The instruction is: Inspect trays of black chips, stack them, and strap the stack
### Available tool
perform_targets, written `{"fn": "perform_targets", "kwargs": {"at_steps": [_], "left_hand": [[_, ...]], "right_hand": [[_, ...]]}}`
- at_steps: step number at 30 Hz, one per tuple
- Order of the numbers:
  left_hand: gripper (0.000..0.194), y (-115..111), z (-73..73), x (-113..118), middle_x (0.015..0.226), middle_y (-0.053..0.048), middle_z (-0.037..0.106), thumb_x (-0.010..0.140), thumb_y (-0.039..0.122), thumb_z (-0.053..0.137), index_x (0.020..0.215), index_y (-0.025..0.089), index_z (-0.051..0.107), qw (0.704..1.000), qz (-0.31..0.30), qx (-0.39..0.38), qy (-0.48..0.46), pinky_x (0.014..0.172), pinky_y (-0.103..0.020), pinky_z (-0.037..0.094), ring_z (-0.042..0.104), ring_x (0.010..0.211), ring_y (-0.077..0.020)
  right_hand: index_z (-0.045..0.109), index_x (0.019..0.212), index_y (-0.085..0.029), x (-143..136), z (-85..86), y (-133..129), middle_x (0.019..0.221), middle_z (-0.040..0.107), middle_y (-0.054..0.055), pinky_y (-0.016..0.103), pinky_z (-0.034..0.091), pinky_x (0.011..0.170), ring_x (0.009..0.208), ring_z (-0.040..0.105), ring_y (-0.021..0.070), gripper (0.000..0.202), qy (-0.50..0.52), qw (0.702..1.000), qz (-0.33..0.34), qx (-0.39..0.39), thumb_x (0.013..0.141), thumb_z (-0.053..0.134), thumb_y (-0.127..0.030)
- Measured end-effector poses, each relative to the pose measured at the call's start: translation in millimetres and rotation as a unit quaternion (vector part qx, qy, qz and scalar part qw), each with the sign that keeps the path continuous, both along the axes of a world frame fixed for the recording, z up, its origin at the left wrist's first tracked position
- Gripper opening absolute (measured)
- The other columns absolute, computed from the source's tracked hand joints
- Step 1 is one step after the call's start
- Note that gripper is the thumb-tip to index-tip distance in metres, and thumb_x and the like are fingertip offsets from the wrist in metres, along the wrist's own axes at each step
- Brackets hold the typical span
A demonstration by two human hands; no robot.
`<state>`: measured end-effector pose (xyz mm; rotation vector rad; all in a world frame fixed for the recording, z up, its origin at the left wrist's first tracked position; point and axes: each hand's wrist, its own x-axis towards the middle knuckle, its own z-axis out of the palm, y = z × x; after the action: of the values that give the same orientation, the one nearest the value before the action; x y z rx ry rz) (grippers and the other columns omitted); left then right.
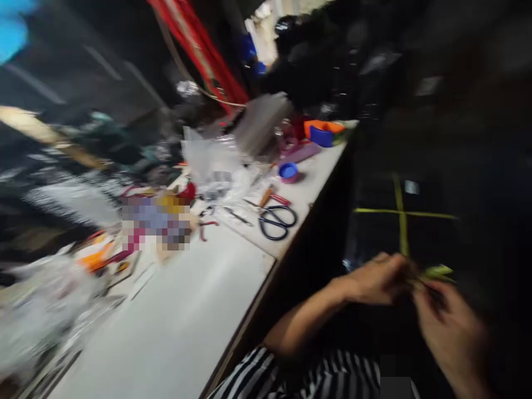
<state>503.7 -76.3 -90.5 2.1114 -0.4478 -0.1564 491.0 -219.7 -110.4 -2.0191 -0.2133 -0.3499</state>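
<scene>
A dark, flat bundle (374, 238) lies low on my right, with a yellow strap (403, 227) crossed over its top. My left hand (378, 280) is closed on the strap near the bundle's near edge. Beside it, my right hand (451, 318) pinches the same strap, its fingers almost touching those of the left. A loose yellow end (438, 271) sticks out past the right fingers. Blur and shadow hide how the strap runs between the fingertips. A small white label (412, 187) shows on the bundle.
A white worktable (183, 310) stands to my left, its edge running close by my left arm. Dark-handled scissors (279, 223), a blue-and-pink tape roll (288, 173) and clear plastic bags (220, 160) lie on it. Red straps (199, 50) hang behind.
</scene>
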Motion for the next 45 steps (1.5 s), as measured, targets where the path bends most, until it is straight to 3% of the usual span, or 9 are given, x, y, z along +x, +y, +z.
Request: {"fn": "perform_targets", "kwargs": {"at_steps": [3, 7, 14, 19, 25, 28, 31, 40, 45], "left_hand": [[0.029, -2.7, 9.1, -4.0, 0.095, -0.008, 0.06, 0.08, 0.011, 0.041, 0.107, 0.017, 0.049, 0.996, 0.017, 0.053, -0.064, 0.088, -0.039, 0.044, 0.054, 0.092, -0.0215], [0.032, -9.6, 3.7, -0.9, 0.102, -0.006, 0.06, 0.081, 0.005, 0.039, 0.109, 0.02, 0.046, 0.993, 0.04, 0.052, -0.101, 0.083, -0.035, 0.045, 0.052, 0.092, -0.0187], [0.036, -24.7, 10.9, -7.9, 0.099, -0.007, 0.06, 0.082, 0.003, 0.039, 0.114, 0.019, 0.041, 0.984, 0.094, 0.085, -0.123, 0.079, -0.036, 0.044, 0.054, 0.087, -0.0198], [0.032, -26.1, 16.4, -2.7, 0.103, -0.007, 0.059, 0.082, 0.004, 0.041, 0.11, 0.02, 0.046, 0.979, 0.045, 0.123, -0.154, 0.084, -0.037, 0.042, 0.055, 0.092, -0.0201], [0.034, -23.7, -2.7, -3.3, 0.093, -0.008, 0.059, 0.083, 0.002, 0.036, 0.112, 0.016, 0.047, 0.969, 0.061, 0.126, -0.206, 0.079, -0.037, 0.045, 0.053, 0.086, -0.0206], [0.036, -19.8, -13.1, -7.7, 0.098, -0.008, 0.06, 0.085, 0.002, 0.035, 0.115, 0.018, 0.05, 0.967, 0.055, 0.104, -0.228, 0.079, -0.037, 0.045, 0.054, 0.09, -0.0193], [0.031, -15.5, -17.1, -8.6, 0.1, -0.007, 0.06, 0.088, 0.007, 0.038, 0.113, 0.019, 0.053, 0.966, 0.044, 0.08, -0.241, 0.081, -0.037, 0.046, 0.055, 0.091, -0.0176], [0.025, -10.0, -16.8, -5.9, 0.097, -0.007, 0.059, 0.091, 0.012, 0.04, 0.107, 0.019, 0.058, 0.961, 0.048, 0.073, -0.264, 0.078, -0.034, 0.048, 0.053, 0.089, -0.0166], [0.025, -11.6, -21.8, -10.7, 0.097, -0.008, 0.059, 0.091, 0.012, 0.04, 0.109, 0.018, 0.056, 0.953, 0.071, 0.081, -0.282, 0.078, -0.035, 0.048, 0.052, 0.088, -0.0177]], "right_hand": [[0.055, 0.086, -0.024, 0.6, 1.6, 0.7, 0.078, 0.063, 0.009, 0.039, 0.045, 0.064, 0.069, 0.059, 0.0244, 0.015, 0.004, 1.0, 0.024, 0.002, 0.086, 0.047, -0.036], [0.055, 0.087, -0.022, 5.6, 4.8, 4.6, 0.084, 0.064, 0.005, 0.031, 0.049, 0.068, 0.074, 0.061, 0.0183, 0.012, 0.005, 1.0, -0.004, -0.018, 0.089, 0.044, -0.027], [0.055, 0.084, -0.022, 2.5, 13.5, 5.5, 0.086, 0.061, 0.005, 0.031, 0.048, 0.075, 0.08, 0.059, 0.0182, 0.013, -0.003, 1.0, 0.0, 0.014, 0.088, 0.043, -0.021], [0.056, 0.084, -0.021, -2.3, 11.1, 5.1, 0.088, 0.061, 0.008, 0.036, 0.047, 0.077, 0.084, 0.059, 0.0219, 0.014, 0.015, 1.0, -0.001, 0.023, 0.085, 0.042, -0.022], [0.056, 0.081, -0.02, 4.9, 9.0, 0.2, 0.08, 0.064, 0.007, 0.032, 0.051, 0.063, 0.068, 0.061, 0.0192, 0.015, 0.096, 0.992, -0.006, 0.084, 0.083, 0.045, -0.031], [0.058, 0.075, -0.019, 13.6, 11.0, -7.7, 0.061, 0.061, 0.001, 0.025, 0.044, 0.042, 0.044, 0.054, 0.014, 0.017, 0.16, 0.98, 0.043, 0.108, 0.081, 0.049, -0.033], [0.061, 0.068, -0.018, 21.5, 15.0, -16.3, 0.047, 0.053, -0.004, 0.022, 0.039, 0.036, 0.036, 0.049, 0.0112, 0.017, 0.201, 0.968, 0.1, 0.113, 0.076, 0.052, -0.03], [0.06, 0.074, -0.018, 27.0, 15.9, -24.7, 0.059, 0.063, 0.0, 0.023, 0.047, 0.038, 0.046, 0.059, 0.0142, 0.012, 0.21, 0.963, 0.151, 0.08, 0.074, 0.051, -0.024], [0.058, 0.089, -0.02, 24.1, 19.7, -18.0, 0.075, 0.065, 0.003, 0.031, 0.053, 0.064, 0.064, 0.063, 0.0173, 0.016, 0.101, 0.991, 0.092, 0.016, 0.075, 0.05, -0.017]]}}
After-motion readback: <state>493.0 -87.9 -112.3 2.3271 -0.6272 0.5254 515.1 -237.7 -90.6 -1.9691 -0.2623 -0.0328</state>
